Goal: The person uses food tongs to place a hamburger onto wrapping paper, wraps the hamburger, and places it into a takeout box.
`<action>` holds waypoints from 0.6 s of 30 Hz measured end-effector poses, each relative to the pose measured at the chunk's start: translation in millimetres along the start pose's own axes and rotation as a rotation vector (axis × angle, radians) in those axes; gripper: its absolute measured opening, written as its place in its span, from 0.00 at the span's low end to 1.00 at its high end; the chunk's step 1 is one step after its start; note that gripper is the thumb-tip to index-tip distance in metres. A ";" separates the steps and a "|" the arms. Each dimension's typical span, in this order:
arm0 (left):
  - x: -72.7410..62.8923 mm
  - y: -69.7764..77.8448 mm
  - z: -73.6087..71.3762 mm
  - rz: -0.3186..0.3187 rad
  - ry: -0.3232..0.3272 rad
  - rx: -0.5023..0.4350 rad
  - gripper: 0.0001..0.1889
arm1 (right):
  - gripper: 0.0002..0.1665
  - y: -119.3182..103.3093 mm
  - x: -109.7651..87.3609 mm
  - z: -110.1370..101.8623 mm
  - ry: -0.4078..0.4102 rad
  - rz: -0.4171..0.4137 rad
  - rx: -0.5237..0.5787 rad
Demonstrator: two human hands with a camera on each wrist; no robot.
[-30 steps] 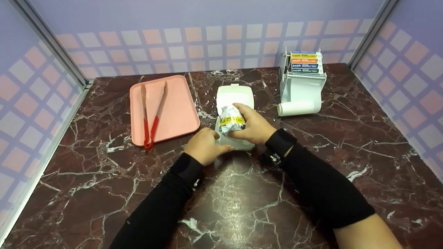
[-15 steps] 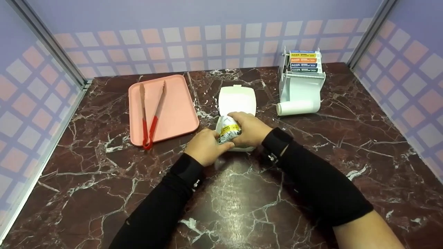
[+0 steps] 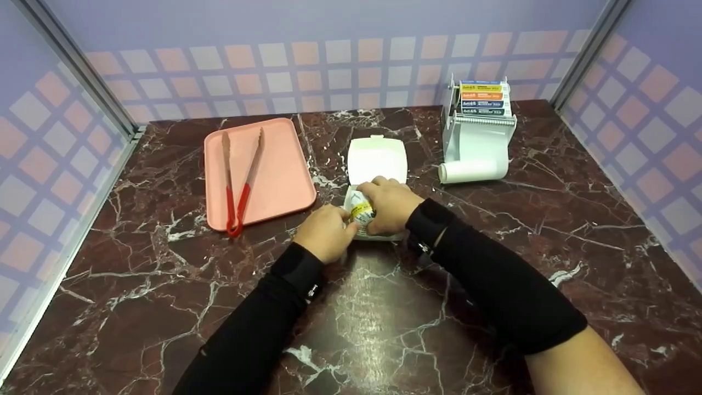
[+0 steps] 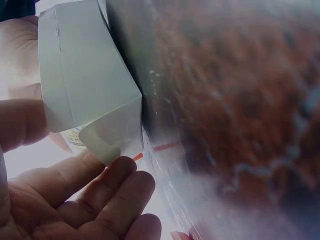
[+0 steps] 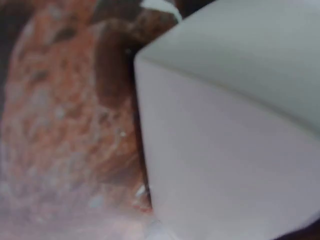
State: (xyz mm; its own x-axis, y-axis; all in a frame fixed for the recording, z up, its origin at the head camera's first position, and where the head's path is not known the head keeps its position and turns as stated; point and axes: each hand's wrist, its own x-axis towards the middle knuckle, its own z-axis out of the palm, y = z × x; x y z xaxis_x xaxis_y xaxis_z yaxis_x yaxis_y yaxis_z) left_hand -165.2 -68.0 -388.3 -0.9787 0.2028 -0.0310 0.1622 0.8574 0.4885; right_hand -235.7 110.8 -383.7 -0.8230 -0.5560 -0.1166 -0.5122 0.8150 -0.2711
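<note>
A white clamshell takeaway box (image 3: 378, 159) stands with its lid folded back, in the middle of the table. Inside its base sits a paper-wrapped burger (image 3: 362, 209), white with a yellow band. My right hand (image 3: 392, 206) grips the burger from above and the right, covering much of it. At the box's front left corner, my left hand (image 3: 326, 233) pinches the wall; the left wrist view has the thumb and fingers on either side of the box corner (image 4: 90, 65). The right wrist view holds only the box's outer walls (image 5: 225, 150), close up, without the hand.
To the left lies a pink tray (image 3: 282, 186) with red-handled metal tongs (image 3: 241, 203) on it, their handles over its front edge. At the back right stands a label dispenser (image 3: 480, 109) with colourful label strips and a white paper roll (image 3: 474, 171). Tiled-pattern walls enclose the marbled table.
My right hand has lowered the wrapped burger from above the box down into its base. The box has shifted slightly to the right. My left hand has stayed at the front left corner.
</note>
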 end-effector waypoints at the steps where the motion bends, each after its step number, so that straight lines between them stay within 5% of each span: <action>1: -0.1 0.4 -0.1 0.005 0.000 0.006 0.18 | 0.54 -0.5 -0.2 -0.3 0.005 0.002 -0.006; 9: 0.1 1.7 0.0 0.018 -0.005 0.023 0.21 | 0.51 -0.7 -0.3 -0.7 0.020 -0.015 -0.032; 18: -0.2 1.2 -0.1 -0.010 0.003 -0.014 0.24 | 0.63 1.6 -9.4 -6.4 -0.006 -0.020 0.003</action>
State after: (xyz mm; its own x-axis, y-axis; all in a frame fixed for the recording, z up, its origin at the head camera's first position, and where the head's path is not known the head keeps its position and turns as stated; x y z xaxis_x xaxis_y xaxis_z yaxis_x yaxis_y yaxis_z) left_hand -164.8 -67.0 -387.6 -0.9807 0.1925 -0.0334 0.1503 0.8528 0.5001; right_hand -230.4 118.4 -376.9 -0.8108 -0.5735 -0.1172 -0.5280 0.8029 -0.2767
